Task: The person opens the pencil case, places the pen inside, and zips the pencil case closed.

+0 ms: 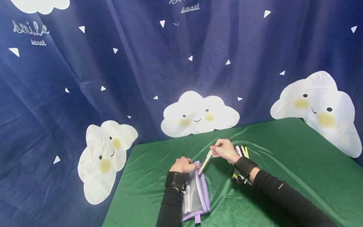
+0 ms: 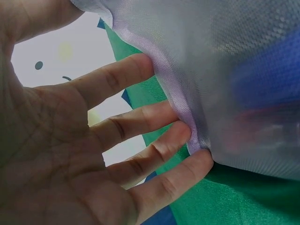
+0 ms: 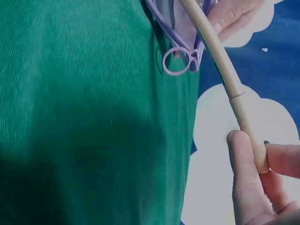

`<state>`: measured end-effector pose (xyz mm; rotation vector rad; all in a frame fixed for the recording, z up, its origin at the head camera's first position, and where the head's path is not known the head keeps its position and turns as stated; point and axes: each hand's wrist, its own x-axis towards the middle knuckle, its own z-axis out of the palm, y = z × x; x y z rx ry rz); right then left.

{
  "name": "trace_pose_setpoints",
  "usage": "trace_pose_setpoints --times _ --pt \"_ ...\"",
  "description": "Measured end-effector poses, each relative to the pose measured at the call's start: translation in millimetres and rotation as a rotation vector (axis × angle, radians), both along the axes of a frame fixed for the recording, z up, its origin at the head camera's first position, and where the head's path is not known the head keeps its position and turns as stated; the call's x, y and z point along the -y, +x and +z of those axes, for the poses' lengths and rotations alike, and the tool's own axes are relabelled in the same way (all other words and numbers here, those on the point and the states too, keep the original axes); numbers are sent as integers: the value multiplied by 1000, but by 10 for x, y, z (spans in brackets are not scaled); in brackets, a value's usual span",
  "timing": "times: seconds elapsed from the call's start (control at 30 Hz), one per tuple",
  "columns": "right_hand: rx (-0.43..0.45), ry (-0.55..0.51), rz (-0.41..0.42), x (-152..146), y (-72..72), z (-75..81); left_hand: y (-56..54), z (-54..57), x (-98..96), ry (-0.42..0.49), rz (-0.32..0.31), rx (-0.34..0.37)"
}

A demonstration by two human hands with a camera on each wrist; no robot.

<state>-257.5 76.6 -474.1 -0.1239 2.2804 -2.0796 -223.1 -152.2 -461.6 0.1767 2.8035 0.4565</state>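
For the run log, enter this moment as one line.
right hand: pinches pen | left hand: touches pouch | pen: lower end at pouch

Blue curtain point(image 1: 136, 75) — 3 smiling clouds point(image 1: 195, 108) — behind green cloth point(image 1: 283, 148).

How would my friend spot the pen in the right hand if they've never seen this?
Find the green cloth, then the purple-edged mesh pouch on it. From the right hand, a slim cream pen slants down toward that pouch. Unlike the other pens near that hand, or those showing through the mesh, this one is held by a hand.
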Motion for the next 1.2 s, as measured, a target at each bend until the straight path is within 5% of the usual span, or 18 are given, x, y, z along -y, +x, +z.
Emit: trace_pose_setpoints --times 0.5,1.2 --pt "102 -20 9 238 175 -98 -14 -23 4 11 16 3" --pt "256 -181 89 471 448 -211 -4 -14 33 34 9 17"
